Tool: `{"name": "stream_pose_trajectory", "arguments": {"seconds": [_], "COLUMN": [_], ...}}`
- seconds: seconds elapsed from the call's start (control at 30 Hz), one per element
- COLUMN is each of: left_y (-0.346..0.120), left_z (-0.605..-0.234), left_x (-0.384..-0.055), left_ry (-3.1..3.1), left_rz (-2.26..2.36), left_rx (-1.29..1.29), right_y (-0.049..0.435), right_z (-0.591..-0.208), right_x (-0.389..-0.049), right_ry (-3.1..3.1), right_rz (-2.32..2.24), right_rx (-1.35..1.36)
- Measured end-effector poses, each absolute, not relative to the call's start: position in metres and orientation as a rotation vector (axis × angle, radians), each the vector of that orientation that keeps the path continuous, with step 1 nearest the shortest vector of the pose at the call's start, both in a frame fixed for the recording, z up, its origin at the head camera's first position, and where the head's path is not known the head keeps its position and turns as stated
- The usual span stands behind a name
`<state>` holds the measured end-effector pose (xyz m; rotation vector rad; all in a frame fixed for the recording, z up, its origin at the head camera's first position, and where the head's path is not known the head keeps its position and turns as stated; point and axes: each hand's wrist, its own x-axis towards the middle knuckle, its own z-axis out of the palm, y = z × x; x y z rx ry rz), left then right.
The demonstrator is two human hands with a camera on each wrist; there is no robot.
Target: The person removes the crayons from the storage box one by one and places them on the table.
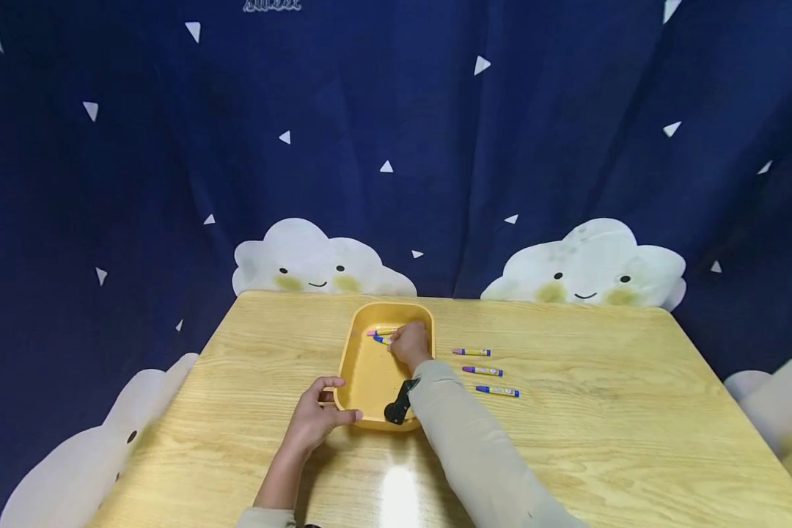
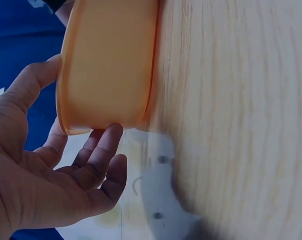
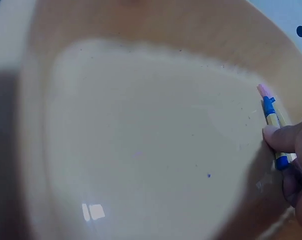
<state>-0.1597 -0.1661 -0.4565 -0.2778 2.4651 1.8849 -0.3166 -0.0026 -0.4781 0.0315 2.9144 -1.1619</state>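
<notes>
A deep yellow plastic tray (image 1: 372, 381) with rounded corners stands on the table. My left hand (image 1: 317, 418) holds its near left corner, thumb at the near rim and fingers along the left side; the left wrist view shows that hand (image 2: 60, 165) against the tray's outer wall (image 2: 110, 65). Inside the tray, my right hand (image 1: 412, 345) reaches to the far right part. Thumb and fingers of the right hand (image 3: 296, 155) pinch a crayon (image 3: 269, 112) with a blue-and-yellow wrapper. In the head view a pink-tipped crayon (image 1: 378, 333) and a blue-tipped crayon (image 1: 380, 340) show beside these fingers, partly hidden.
Right of the tray, three crayons lie in a loose column on the wooden table (image 1: 600, 403): a far purple crayon (image 1: 471, 352), a middle purple crayon (image 1: 482, 371) and a near blue crayon (image 1: 498, 391). A dark blue curtain (image 1: 396, 110) with clouds hangs behind.
</notes>
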Motion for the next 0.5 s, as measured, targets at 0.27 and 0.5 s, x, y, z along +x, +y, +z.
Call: {"name": "stream_pose_trajectory", "arguments": {"seconds": [0.27, 0.5], "left_y": [-0.166, -0.168], "left_z": [-0.459, -0.459], "left_x": [-0.16, -0.162], "left_ry": [2.452, 2.453], "left_rz": [1.867, 1.882], "left_rx": [-0.262, -0.28], "right_y": [0.002, 0.008], "right_z": [-0.477, -0.46], "right_x": [-0.314, -0.316], "right_ry": [2.928, 2.791], "right_rz": [-1.129, -1.035], "right_rx": [-0.082, -0.38]}}
